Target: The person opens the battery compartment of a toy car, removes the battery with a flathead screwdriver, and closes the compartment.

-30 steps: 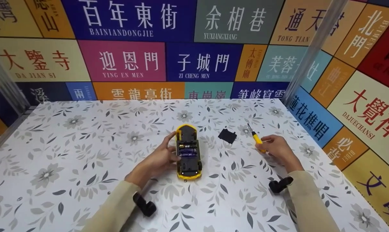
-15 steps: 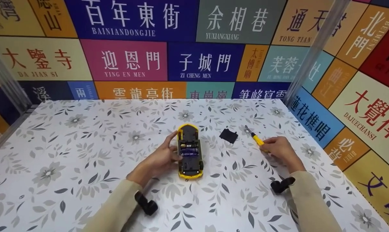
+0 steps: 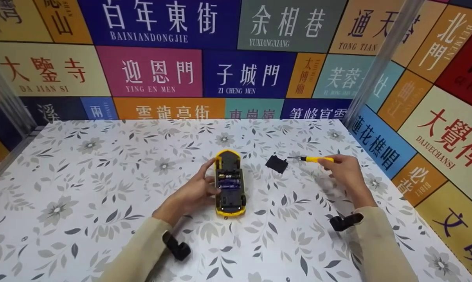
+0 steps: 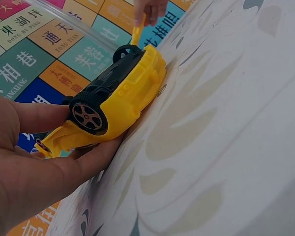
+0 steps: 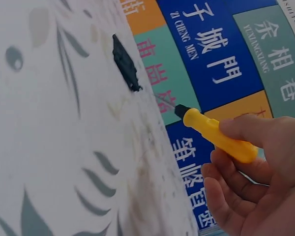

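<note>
A yellow toy car (image 3: 231, 201) lies wheels up on the table, its black underside facing me. In the open compartment at its middle sit batteries (image 3: 229, 183) with purple wrapping. My left hand (image 3: 193, 192) grips the car by its left side, thumb near a wheel (image 4: 88, 116) and fingers beneath the body in the left wrist view. My right hand (image 3: 346, 176) pinches a screwdriver (image 3: 318, 159) by its yellow handle, the thin metal shaft pointing left. Just left of the screwdriver's tip lies a flat black battery cover (image 3: 276, 164), also seen as a dark cover (image 5: 125, 63) in the right wrist view.
A white cloth with grey flowers and leaves covers the table (image 3: 114, 164). Behind it stands a wall (image 3: 150, 72) of coloured panels with Chinese lettering, which continues along the right side. A clear post (image 3: 381, 58) rises at the back right corner.
The screwdriver has swung from slanting up and left to lying nearly level, its tip now close to the black cover. My right hand has shifted slightly up and right. The left hand keeps its hold.
</note>
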### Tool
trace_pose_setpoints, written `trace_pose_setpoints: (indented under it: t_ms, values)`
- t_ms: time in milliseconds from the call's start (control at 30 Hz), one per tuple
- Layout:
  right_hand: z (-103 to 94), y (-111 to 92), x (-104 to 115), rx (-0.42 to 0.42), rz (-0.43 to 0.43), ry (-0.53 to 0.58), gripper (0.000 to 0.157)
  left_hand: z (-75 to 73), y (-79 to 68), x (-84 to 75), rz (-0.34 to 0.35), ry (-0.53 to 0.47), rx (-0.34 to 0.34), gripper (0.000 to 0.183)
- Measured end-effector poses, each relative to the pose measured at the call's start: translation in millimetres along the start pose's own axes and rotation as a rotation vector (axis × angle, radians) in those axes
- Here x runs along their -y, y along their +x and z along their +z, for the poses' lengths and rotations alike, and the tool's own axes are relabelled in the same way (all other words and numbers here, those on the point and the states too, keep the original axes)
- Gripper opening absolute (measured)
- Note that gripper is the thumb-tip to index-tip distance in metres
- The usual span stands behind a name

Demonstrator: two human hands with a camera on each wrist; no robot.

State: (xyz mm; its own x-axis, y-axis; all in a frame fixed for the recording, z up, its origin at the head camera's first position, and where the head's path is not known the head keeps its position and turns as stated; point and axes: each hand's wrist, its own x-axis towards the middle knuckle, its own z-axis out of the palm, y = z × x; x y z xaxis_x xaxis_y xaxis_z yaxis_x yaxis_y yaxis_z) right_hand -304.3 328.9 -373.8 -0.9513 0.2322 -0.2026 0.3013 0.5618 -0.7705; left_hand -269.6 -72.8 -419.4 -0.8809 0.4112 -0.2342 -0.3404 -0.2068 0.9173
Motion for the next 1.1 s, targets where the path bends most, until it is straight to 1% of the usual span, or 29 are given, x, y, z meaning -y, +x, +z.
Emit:
trace_pose_setpoints:
  t_ms: [200,333,633,867,1000,1100]
  values:
    - [0.7,-11,19,-0.017,-0.056,0.064,0.061,-0.1,-1.1,0.1,0.006,-0.003,0.011,0.103]
    - [3.1,-23,34,-0.018,-0.12,0.131,0.063,-0.3,-0.4,0.4,0.004,-0.005,0.013,0.104]
    - [11.7,-52,60,-0.051,-0.27,0.286,0.053,-1.0,-0.8,1.0,0.001,-0.009,0.007,0.103]
    - [21.5,-64,68,-0.085,-0.385,0.368,0.045,-1.9,-0.4,0.8,-0.004,-0.009,0.004,0.104]
    - [28.1,-71,71,-0.097,-0.414,0.416,0.04,-1.6,-0.3,0.6,-0.003,-0.011,0.011,0.103]
    - [34.2,-75,74,-0.105,-0.412,0.446,0.038,-1.1,0.2,0.9,-0.008,-0.01,0.008,0.104]
